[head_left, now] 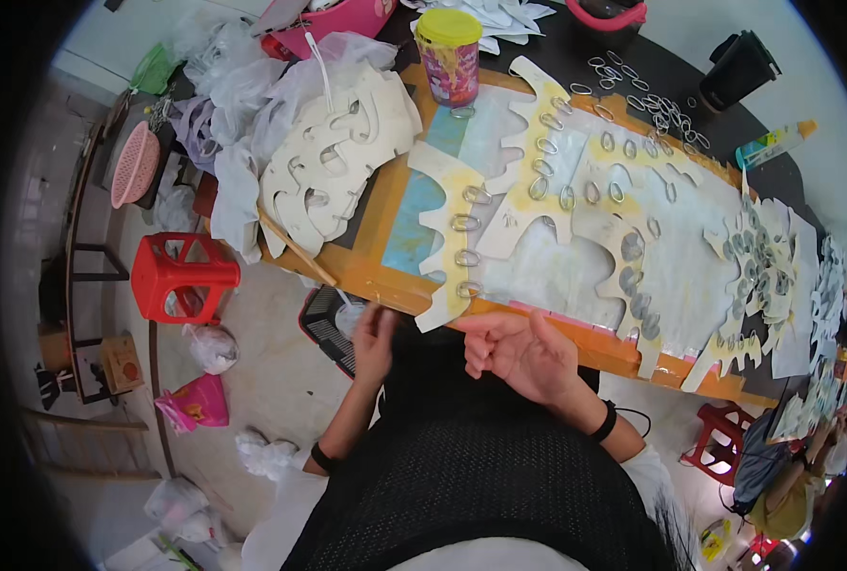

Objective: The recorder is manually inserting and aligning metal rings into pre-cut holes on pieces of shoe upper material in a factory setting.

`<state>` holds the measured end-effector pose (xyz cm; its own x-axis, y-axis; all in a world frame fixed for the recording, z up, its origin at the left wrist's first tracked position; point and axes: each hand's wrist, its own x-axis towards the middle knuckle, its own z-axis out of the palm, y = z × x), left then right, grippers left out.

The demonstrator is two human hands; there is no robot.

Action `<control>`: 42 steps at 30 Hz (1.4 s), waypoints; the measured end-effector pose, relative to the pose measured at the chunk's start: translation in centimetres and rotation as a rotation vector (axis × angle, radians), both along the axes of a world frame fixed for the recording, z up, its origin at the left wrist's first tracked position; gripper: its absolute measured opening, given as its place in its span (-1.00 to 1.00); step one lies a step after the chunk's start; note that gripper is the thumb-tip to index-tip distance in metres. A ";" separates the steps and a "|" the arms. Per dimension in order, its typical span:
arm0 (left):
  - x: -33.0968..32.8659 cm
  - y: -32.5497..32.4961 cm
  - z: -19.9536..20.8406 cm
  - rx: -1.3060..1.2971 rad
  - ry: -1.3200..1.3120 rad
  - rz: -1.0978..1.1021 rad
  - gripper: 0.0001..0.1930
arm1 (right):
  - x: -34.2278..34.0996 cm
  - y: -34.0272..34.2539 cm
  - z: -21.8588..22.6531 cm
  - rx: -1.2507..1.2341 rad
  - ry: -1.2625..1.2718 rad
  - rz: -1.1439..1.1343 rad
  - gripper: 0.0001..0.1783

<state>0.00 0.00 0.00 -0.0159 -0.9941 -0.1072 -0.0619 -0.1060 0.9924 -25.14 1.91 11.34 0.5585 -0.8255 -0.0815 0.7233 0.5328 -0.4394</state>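
Note:
My left hand [376, 344] hangs at the front edge of the work board [371, 276], its fingers bent and slightly blurred. Whether it grips anything cannot be made out. My right hand [528, 357] is palm up beside the same edge, with the thumb apart, the fingers partly curled and nothing in the palm. Between and beyond the hands lies a cream scalloped cut-out piece [449, 224], with several oval metal rings [467, 257] along it. More cream pieces [528, 205] with yellowish smears and rings spread over the board to the right.
A stack of cream cut-outs [342, 157] and a wooden stick [295, 247] lie left. A yellow-lidded cup [449, 62], loose rings [666, 114], a glue bottle [776, 145] and a black cup [739, 71] stand farther back. A red stool [183, 271] and black basket [323, 328] are below left.

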 end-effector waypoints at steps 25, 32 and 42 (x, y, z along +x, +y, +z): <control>-18.6 -6.9 13.4 -0.821 -0.696 -0.465 -0.62 | -9.4 7.8 0.3 -0.213 1.969 -1.141 -0.59; -19.4 -8.8 13.1 -0.608 -0.611 -0.652 -0.55 | -9.6 7.4 0.1 -0.376 2.085 -0.969 -0.60; -11.3 -5.6 15.1 -0.619 -0.624 -0.691 -0.64 | -11.1 8.0 0.8 -0.459 1.874 -0.925 -0.71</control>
<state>-11.28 -5.56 15.07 -0.7017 -0.6774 0.2210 -0.4220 0.6450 0.6371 -36.27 9.88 12.12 -0.3952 -0.8618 0.3180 -0.6854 0.0462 -0.7267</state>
